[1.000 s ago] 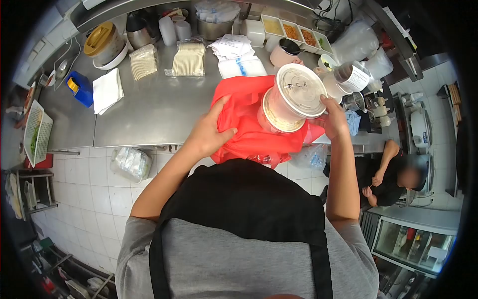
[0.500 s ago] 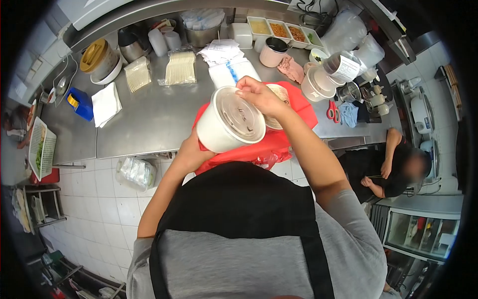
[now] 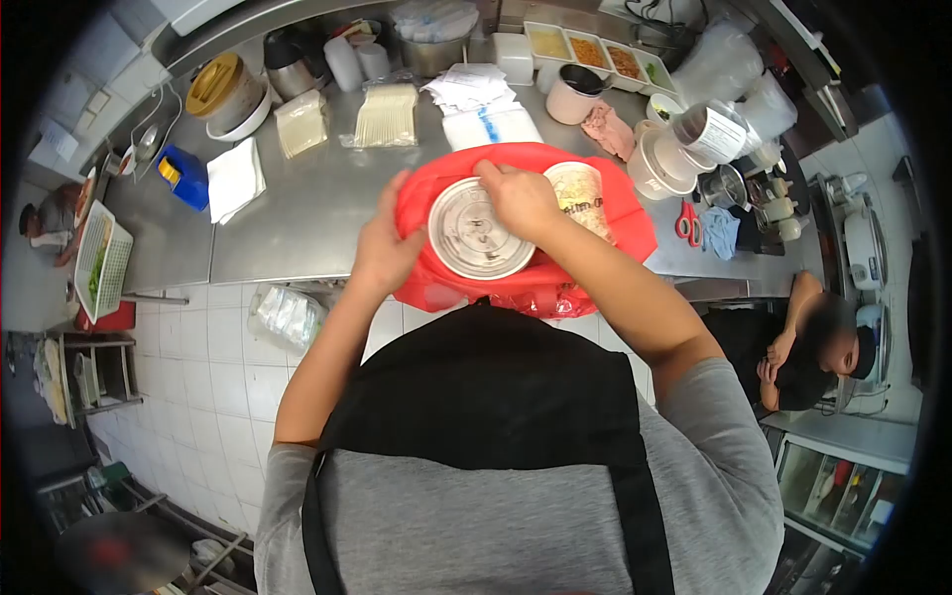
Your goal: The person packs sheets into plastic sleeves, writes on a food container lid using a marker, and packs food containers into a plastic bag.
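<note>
A red bag [image 3: 426, 193] lies open at the counter's front edge. Inside its left part stands a lidded white container [image 3: 480, 230] with dark marks on the clear lid. To its right in the bag is a second lidded container [image 3: 580, 198] with printed letters. My right hand [image 3: 518, 198] grips the rim of the left container, its fingertips at the far edge of the lid. My left hand [image 3: 387, 241] is at the bag's left edge, fingers apart, with the thumb toward the container; whether it pinches the bag cannot be made out.
Behind the bag lie white papers [image 3: 491, 124] and packed chopsticks [image 3: 385, 116]. Red scissors [image 3: 688, 224], a blue cloth [image 3: 720, 230] and stacked containers [image 3: 659, 167] are at the right. A co-worker [image 3: 793, 347] stands at the right; two other people show at the left edge.
The lidded container went from the right side across to the left, then down into the bag's left part. My right hand moved with it; the second container stayed in the bag.
</note>
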Available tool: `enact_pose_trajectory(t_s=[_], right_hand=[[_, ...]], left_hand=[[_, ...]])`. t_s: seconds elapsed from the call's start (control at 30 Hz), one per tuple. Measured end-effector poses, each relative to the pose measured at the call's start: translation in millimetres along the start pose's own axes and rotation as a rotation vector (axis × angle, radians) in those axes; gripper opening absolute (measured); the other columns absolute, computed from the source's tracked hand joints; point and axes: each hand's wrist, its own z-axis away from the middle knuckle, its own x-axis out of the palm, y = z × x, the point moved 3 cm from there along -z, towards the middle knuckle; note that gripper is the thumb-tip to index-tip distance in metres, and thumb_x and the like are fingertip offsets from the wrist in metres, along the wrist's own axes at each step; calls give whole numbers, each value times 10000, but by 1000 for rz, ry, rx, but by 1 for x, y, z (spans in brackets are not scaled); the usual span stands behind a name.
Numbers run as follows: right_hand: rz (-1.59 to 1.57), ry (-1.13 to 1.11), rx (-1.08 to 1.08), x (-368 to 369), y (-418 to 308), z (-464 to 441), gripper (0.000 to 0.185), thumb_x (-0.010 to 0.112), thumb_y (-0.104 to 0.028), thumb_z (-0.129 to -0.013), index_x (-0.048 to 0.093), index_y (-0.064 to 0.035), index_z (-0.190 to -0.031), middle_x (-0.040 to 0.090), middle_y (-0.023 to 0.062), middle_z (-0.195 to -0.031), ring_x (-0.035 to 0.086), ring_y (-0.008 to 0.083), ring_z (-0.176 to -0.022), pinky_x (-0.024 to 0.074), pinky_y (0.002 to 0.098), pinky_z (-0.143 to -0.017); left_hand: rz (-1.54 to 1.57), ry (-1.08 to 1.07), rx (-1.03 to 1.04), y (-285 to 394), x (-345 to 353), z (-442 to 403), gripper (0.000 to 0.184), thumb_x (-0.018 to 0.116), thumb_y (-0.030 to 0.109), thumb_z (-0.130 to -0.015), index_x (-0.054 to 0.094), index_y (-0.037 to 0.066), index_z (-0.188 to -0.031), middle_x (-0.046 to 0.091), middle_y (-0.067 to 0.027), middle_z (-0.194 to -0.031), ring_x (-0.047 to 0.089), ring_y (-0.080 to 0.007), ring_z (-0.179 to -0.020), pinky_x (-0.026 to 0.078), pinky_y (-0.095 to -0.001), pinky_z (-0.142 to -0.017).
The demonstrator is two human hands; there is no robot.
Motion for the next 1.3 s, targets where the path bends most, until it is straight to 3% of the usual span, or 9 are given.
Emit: enact_pose_trajectory(t_s=[0.23, 0.37, 0.47, 0.57, 0.63, 0.73, 0.93, 1.03, 1.3], right_hand=[[85, -45, 102, -6, 3, -1, 369, 534, -101, -767, 543, -160, -1131, 592, 132, -900, 649, 304, -794, 506, 432, -647], [-182, 323, -121, -18, 13, 5, 185, 622, -121, -819, 625, -124, -1004, 597, 123, -874, 621, 297, -714, 515, 405, -620], [-363, 522, 40, -80, 42, 41, 145, 653, -132, -848, 649, -88, -987, 611, 93, -879, 608, 218, -703, 511, 326, -637], [-532, 834, 570, -93, 145, 107, 310, 622, -106, -869, 495, -58, -1147, 583, 49, -874, 563, 126, -674, 496, 259, -622], [-636, 918, 1055, -86, 211, 143, 447, 643, -116, -848, 411, -63, -1226, 563, 92, -959, 559, 162, -710, 511, 284, -638], [-1116, 841, 1517, -74, 257, 150, 481, 633, -102, -835, 368, -37, -1232, 517, 154, -1112, 573, 239, -810, 552, 359, -683], [-1493, 610, 1130, -54, 307, 144, 392, 463, 29, -860, 338, 12, -1232, 453, 210, -1244, 580, 400, -968, 575, 493, -770], [-1422, 644, 1181, -62, 300, 150, 381, 417, 58, -859, 350, 15, -1232, 475, 219, -1223, 582, 411, -991, 587, 471, -739], [-1281, 525, 1142, -107, 292, 170, 370, 452, 53, -829, 447, -3, -1194, 579, 176, -1053, 646, 300, -832, 607, 377, -625]], left_hand=[[393, -127, 53, 29, 6, 8, 552, 504, -50, -873, 331, 71, -1383, 488, -152, -1296, 536, -183, -1124, 443, -311, -948], [504, -18, -63, 6, 0, -16, 552, 476, -71, -888, 302, 79, -1389, 506, -172, -1260, 544, -181, -1105, 472, -295, -894], [465, -68, -88, 11, -2, -6, 581, 490, -62, -880, 292, 89, -1405, 500, -182, -1269, 543, -194, -1111, 470, -304, -896], [209, -57, 27, 28, -5, 6, 576, 546, -36, -842, 369, 96, -1374, 455, -206, -1319, 530, -246, -1149, 443, -350, -945], [-214, 19, 223, 45, -5, 12, 544, 594, -11, -806, 468, 104, -1323, 413, -225, -1361, 512, -291, -1186, 413, -386, -984], [-251, -58, 147, 59, 6, 13, 471, 634, 14, -761, 578, 105, -1219, 398, -225, -1365, 489, -356, -1198, 386, -405, -1014], [-345, -21, 122, 46, 24, 5, 542, 641, -12, -730, 572, 101, -1256, 419, -224, -1316, 494, -395, -1164, 408, -383, -1000], [-312, -36, 52, 52, 23, 6, 643, 641, -29, -716, 509, 112, -1329, 422, -225, -1301, 490, -383, -1166, 412, -375, -992], [-248, -64, 83, 55, 17, 0, 740, 632, -26, -688, 429, 85, -1390, 433, -212, -1271, 456, -360, -1191, 384, -351, -1005]])
